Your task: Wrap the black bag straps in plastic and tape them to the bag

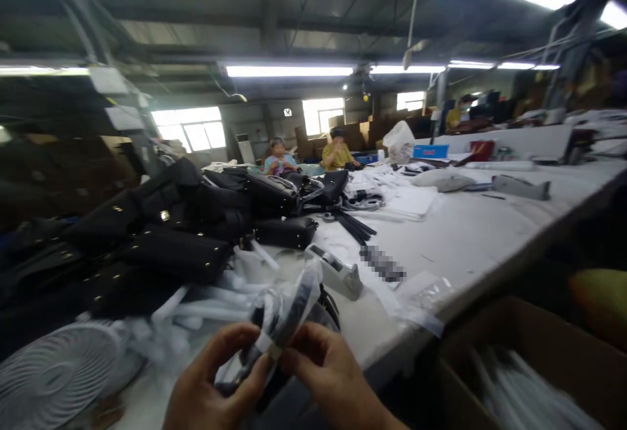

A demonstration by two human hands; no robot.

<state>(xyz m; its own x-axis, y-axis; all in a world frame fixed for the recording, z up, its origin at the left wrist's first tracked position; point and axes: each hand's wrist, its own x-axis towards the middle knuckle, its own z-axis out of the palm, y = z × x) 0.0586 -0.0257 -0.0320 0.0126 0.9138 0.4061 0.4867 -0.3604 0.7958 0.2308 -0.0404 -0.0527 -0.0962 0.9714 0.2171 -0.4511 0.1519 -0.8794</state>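
Note:
In front of me, both hands hold a dark strap bundle (294, 302) partly wrapped in clear plastic, with a white band around its middle. My left hand (220, 378) grips the bundle from the left, thumb and fingers pressed on the band. From the right, my right hand (328, 371) pinches it near the same spot, its fingertips partly hidden. Just beyond the bundle sits a pale tape dispenser (337, 273). To the left, white wrapped strips (206, 309) lie in a loose pile, blurred.
Black bags (176, 253) with gold-coloured studs are heaped at left. A white fan (59, 374) stands at lower left. The long white table (470, 231) bears papers and a blue box (430, 151). An open cardboard box (533, 322) is at lower right. Two people sit across the table.

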